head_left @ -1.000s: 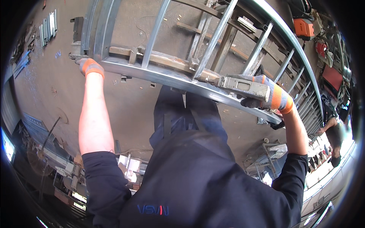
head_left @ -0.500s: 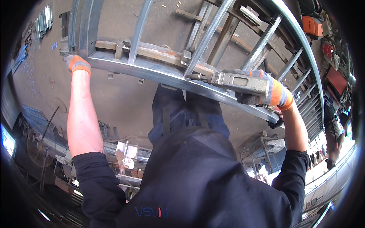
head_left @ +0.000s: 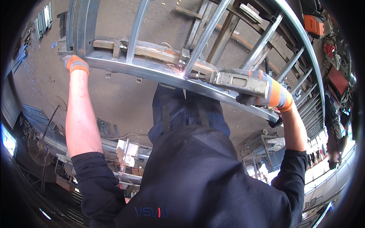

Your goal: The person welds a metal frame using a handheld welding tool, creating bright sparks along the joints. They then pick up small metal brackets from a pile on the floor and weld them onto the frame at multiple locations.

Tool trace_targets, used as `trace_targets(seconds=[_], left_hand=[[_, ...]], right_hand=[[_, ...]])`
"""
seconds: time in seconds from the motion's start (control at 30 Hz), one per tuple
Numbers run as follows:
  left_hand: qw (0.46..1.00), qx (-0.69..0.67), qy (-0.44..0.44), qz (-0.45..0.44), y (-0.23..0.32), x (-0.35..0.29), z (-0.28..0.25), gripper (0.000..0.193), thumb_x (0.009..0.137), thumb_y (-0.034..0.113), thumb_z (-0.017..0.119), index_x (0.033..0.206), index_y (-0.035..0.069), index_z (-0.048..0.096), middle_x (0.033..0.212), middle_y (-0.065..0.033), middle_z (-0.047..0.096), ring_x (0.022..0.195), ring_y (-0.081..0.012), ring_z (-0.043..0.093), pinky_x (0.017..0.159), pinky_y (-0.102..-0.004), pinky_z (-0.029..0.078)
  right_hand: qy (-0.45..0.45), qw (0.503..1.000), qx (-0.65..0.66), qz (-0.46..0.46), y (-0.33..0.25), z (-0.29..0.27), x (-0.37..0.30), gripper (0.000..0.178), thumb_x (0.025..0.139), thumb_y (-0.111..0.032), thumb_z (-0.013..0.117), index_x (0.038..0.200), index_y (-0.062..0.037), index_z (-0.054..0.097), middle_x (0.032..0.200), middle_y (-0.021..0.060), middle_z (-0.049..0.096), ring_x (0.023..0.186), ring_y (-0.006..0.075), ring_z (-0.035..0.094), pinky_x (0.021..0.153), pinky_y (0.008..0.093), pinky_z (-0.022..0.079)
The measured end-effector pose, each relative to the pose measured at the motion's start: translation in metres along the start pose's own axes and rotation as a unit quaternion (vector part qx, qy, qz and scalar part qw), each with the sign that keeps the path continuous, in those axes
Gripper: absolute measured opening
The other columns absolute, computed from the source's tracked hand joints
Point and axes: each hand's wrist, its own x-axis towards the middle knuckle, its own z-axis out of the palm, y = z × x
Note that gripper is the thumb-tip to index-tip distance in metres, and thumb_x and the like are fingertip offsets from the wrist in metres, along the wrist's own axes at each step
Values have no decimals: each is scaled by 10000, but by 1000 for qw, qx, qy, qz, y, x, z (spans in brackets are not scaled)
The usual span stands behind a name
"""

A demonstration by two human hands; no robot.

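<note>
My right hand (head_left: 272, 91), in a grey and orange glove, is wrapped round a welding gun (head_left: 237, 81) with a boxy metal body. The gun's nozzle points left at the joint where a slanted bar (head_left: 207, 36) meets the near rail of a steel frame (head_left: 146, 72). A bright glow with flying sparks (head_left: 178, 70) shows at that joint. At the frame's left corner, my gloved left hand (head_left: 77, 64) grips the metal; its fingertips are partly hidden.
Rusty supports (head_left: 224, 40) lie under the frame. An orange case (head_left: 313, 26) stands at the far right, with a person (head_left: 334, 133) below it at the right edge. A shelf rack (head_left: 131, 167) is behind me at the lower left.
Sparks and a bright glow have appeared at the nozzle tip, where there were none before. Both hands keep nearly the same places, and the view has shifted slightly.
</note>
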Motion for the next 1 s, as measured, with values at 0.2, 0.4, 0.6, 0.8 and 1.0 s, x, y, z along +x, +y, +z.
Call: trace_targets(seconds=[0.2, 0.4, 0.6, 0.8, 1.0], left_hand=[[999, -26, 20, -29, 4, 10, 13, 411, 1090, 366, 528, 1372, 178, 759, 1388, -28, 758, 1333, -196, 686, 1062, -362, 505], [1000, -26, 1, 10, -3, 3, 8, 389, 1097, 316, 518, 1336, 156, 780, 1345, -20, 776, 1295, -192, 706, 1025, -344, 523], [999, 15, -17, 33, -6, -10, -9, 389, 1077, 373, 541, 1327, 226, 801, 1369, -19, 769, 1270, -208, 716, 1008, -452, 525], [1000, -8, -21, -8, 2, 11, 9, 458, 1084, 387, 534, 1504, 228, 621, 1514, -41, 655, 1404, -228, 610, 1109, -436, 467], [996, -54, -27, -62, 5, 37, 26, 622, 1091, 401, 527, 1682, 230, 441, 1659, -63, 542, 1539, -248, 504, 1211, -421, 410]], right_hand=[[0, 1000, 11, -12, 7, 2, -1, 595, 831, -242, 920, 1359, -48, 728, 1354, 165, 706, 1190, 351, 684, 1043, 423, 523], [-13, 999, 30, 4, 7, 0, -4, 597, 852, -289, 906, 1360, -35, 721, 1362, 160, 704, 1206, 342, 683, 1061, 415, 515], [-4, 1000, 23, -12, 7, 1, -5, 595, 848, -261, 908, 1357, -19, 717, 1360, 157, 708, 1206, 305, 692, 1053, 404, 522], [-14, 999, 26, -22, 6, 2, -4, 589, 842, -200, 914, 1361, -7, 711, 1308, 135, 733, 1160, 263, 707, 1014, 382, 545], [24, 990, -83, -111, 5, 5, -4, 639, 780, -141, 954, 1357, -10, 714, 1209, 120, 765, 1054, 254, 730, 983, 377, 563]])
